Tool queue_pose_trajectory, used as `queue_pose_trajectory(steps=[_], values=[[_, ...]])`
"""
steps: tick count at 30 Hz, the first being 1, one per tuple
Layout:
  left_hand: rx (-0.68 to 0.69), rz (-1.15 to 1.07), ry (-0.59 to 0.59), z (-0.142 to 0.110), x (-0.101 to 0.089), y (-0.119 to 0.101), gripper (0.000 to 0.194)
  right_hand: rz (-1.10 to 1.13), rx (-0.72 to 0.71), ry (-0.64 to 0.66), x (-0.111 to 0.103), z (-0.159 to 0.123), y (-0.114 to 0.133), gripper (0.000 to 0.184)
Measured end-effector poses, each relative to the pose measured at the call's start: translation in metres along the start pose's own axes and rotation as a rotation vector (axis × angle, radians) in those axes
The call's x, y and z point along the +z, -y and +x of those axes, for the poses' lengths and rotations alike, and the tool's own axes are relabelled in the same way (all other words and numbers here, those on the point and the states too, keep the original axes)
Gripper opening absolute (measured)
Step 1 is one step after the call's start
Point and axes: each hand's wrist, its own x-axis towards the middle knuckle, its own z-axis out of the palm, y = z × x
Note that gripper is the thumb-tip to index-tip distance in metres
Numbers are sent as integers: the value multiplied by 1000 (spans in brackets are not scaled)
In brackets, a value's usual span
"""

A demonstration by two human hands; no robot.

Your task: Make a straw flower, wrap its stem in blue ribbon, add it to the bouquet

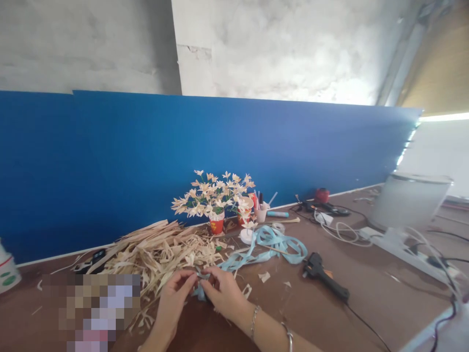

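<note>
My left hand (175, 296) and my right hand (224, 292) meet over the brown table (311, 313), fingers pinched together on a piece of light blue ribbon (201, 289). The ribbon runs on to the right in loose loops (271, 242). A pile of dried straw-coloured leaf strips (161, 252) lies just behind my hands. My right wrist wears thin bracelets.
Small pots of cream paper flowers (214, 198) stand at the blue backboard (110, 161). A black glue gun (322, 274) lies to the right with its cord. A cup of pens (261, 211), a tape roll (278, 227), cables, a power strip (410, 254) and a white appliance (410, 200) sit further right.
</note>
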Motion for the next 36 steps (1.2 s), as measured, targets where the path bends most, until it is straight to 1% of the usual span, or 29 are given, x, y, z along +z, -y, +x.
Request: queue_pose_trajectory(steps=[3,5,7,9,12,16,20,22,23,24,26,27,28,30,33,36], values=[[80,157,102,-1,1,0,26,179,13,-63,1,1,0,30],[148,234,162,-1,1,1,25,253,28,-108,1,3,0,29],[196,279,196,-2,2,1,24,265,44,-141,0,4,2,19],[217,306,218,-2,4,1,24,250,51,-148,-2,5,4,9],[214,318,234,-3,5,-2,23,247,55,-148,-3,5,9,11],[199,303,237,-5,7,-6,22,254,76,-200,-1,4,12,12],[171,340,234,-3,6,-1,19,341,72,-338,-4,6,12,16],[148,351,202,0,5,3,18,346,70,-385,-7,8,10,17],[133,346,168,2,4,6,18,319,72,-379,-8,9,8,17],[138,326,110,3,3,7,19,280,73,-359,-9,9,7,16],[210,301,-1,6,2,10,28,178,64,-293,-8,9,4,14],[257,298,-28,6,2,10,31,119,50,-255,-7,8,3,13],[298,301,-29,7,2,11,30,55,30,-218,-6,7,2,11],[332,298,21,6,2,11,24,-81,-13,-149,-4,5,2,8],[274,246,111,5,5,13,24,-266,-52,-74,-3,2,2,8],[213,199,129,4,7,13,26,-405,-82,-18,-5,0,4,12]])
